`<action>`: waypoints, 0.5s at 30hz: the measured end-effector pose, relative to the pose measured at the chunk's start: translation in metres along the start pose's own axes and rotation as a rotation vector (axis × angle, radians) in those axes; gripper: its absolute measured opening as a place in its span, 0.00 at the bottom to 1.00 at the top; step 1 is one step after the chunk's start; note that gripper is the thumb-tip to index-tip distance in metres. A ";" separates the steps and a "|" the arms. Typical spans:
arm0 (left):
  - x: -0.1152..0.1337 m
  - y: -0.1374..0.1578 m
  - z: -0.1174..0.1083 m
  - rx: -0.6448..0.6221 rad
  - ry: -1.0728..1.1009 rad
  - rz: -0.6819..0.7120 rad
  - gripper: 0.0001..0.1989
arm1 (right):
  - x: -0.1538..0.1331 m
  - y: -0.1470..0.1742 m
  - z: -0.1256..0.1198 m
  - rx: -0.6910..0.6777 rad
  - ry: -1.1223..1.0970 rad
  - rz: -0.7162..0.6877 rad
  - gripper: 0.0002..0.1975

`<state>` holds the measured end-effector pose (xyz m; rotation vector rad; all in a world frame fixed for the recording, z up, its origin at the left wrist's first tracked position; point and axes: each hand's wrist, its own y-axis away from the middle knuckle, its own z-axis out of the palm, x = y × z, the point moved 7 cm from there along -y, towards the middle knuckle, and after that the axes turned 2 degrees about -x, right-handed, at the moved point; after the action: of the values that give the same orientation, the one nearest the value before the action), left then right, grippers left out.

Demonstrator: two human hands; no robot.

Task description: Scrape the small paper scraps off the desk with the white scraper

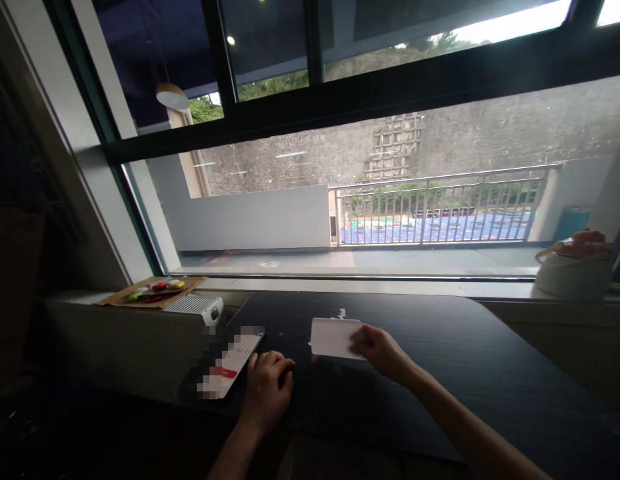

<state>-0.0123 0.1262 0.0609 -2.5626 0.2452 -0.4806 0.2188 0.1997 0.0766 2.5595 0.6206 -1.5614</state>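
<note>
Pinching the white card (334, 337) in our right hand (379, 347), right of the phone (234, 368), we rest our loosely curled left hand (270, 383) just beside that phone on the bench (450, 333).

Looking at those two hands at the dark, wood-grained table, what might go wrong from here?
The left hand rests right beside the flat phone with a pale screen, near the table's left edge; a nudge might push it off. A small, jagged white bit lies just beyond the white rectangular card in the right hand; a quick sweep could knock it away.
</note>
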 end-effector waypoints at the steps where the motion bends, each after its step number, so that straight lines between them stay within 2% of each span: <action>1: 0.000 0.000 0.000 -0.007 0.006 -0.004 0.09 | 0.000 0.000 0.000 -0.011 0.020 -0.003 0.04; 4: 0.002 0.000 0.000 -0.015 0.021 -0.023 0.10 | -0.001 0.002 -0.003 -0.042 0.078 -0.007 0.02; 10: 0.006 0.000 -0.001 -0.015 0.035 -0.049 0.11 | -0.001 -0.006 -0.004 -0.058 0.156 0.004 0.04; 15: 0.006 0.000 -0.001 -0.015 0.032 -0.062 0.11 | -0.003 0.000 -0.018 -0.058 0.218 0.029 0.01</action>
<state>-0.0075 0.1241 0.0633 -2.5848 0.1814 -0.5445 0.2327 0.2037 0.0882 2.7029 0.6337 -1.2462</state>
